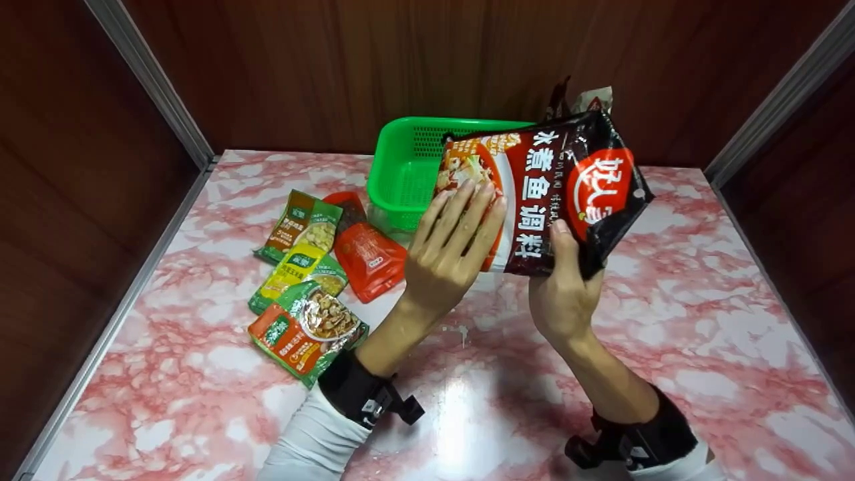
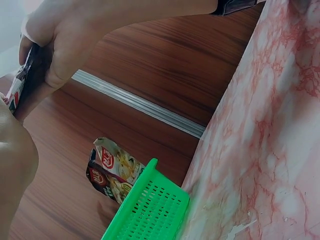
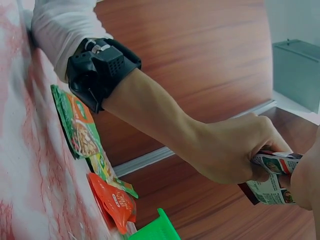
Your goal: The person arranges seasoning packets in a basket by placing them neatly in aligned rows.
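A black and red seasoning packet (image 1: 531,200) with large white lettering is held up in front of the basket. My left hand (image 1: 447,247) lays its fingers across the packet's picture side, its thumb behind and hidden in the head view. At the other end my right hand (image 1: 568,294) grips the lower edge, thumb on the front and fingers behind. The right wrist view shows the packet's back (image 3: 272,187) with the left hand (image 3: 225,147) pinching its edge. Behind the packet stands a green perforated basket (image 1: 401,160), partly covered by it.
On the left of the marbled table (image 1: 534,414) lie several flat pouches: a brown-green one (image 1: 300,227), a yellow-green one (image 1: 294,274), an orange-green one (image 1: 307,331) and red pouches (image 1: 367,257). More packets (image 2: 115,167) stand upright in the basket. Wooden panels (image 1: 300,73) enclose the table.
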Tool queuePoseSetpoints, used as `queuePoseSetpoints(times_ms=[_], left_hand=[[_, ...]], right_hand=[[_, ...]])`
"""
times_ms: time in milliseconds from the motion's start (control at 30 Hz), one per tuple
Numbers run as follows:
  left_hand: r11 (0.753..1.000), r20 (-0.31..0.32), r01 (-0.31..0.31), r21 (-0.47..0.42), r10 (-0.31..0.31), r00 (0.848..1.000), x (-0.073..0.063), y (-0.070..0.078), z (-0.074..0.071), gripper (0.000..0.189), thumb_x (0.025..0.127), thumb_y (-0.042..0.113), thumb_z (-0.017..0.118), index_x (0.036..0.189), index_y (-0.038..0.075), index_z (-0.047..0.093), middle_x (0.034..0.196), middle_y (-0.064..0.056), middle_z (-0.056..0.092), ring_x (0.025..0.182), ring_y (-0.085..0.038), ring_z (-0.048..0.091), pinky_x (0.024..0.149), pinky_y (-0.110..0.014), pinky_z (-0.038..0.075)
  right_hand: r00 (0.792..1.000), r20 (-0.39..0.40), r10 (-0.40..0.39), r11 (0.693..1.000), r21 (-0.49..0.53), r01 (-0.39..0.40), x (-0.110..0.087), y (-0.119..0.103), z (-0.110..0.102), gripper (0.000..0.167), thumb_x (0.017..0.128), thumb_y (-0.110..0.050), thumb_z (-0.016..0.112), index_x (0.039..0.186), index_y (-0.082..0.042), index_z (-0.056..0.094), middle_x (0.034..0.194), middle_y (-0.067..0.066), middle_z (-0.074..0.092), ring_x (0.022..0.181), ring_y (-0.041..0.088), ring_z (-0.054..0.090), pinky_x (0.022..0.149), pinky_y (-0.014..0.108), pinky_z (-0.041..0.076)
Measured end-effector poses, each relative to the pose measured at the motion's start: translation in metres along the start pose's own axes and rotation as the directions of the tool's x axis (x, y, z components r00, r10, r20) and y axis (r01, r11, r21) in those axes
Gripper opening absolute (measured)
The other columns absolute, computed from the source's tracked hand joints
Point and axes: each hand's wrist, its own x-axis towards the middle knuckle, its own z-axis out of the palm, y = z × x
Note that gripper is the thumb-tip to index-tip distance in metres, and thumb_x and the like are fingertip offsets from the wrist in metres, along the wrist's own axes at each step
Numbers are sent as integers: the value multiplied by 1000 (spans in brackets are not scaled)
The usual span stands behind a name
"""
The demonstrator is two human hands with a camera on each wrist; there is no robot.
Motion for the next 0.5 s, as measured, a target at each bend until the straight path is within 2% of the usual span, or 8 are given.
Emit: queuePoseSetpoints(times_ms=[233,500], left_hand=[[1000,2,0,-6,0,1000,-1,0,1,37,102,7,81,139,12,81,141,-9,82,133,-29,79,118,-45,61],[1000,-5,11,-24,-11,1000,-3,-1,5,40,101,4,80,140,10,79,142,-10,81,135,-30,78,119,-46,61]], right_hand=[[1000,-1,-13,1000,4,13,0,1,0,34,112,-1,53,146,0,54,132,13,69,116,22,72,102,36,65],[999,13,-40,998,45,40,1,2,1,39,111,0,53,150,0,50,136,15,66,120,25,71,104,40,66]])
